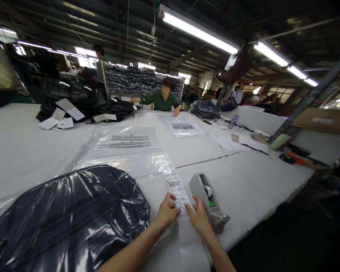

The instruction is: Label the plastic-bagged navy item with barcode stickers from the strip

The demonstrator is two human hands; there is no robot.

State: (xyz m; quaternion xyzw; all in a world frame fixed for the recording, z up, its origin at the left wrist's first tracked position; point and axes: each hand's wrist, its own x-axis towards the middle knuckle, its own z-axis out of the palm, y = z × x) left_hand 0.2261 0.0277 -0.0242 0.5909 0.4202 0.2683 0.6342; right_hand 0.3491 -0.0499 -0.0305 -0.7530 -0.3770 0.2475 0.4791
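A long white packing table (31, 151) fills a dim factory hall, where a person in green (161, 100) leans over clear bags at its far end. Nearest the camera lies a dark bag sealed in glossy plastic (65, 219), left of both hands. A strip of printed labels (175, 185) runs lengthwise away from the wearer, its near end under the fingers. The left hand (167, 211) pinches the strip's left edge; the right hand (200, 219) presses its right edge, fingers closed on it, just beside a grey tape dispenser (208, 200). Both hands sit equally near.
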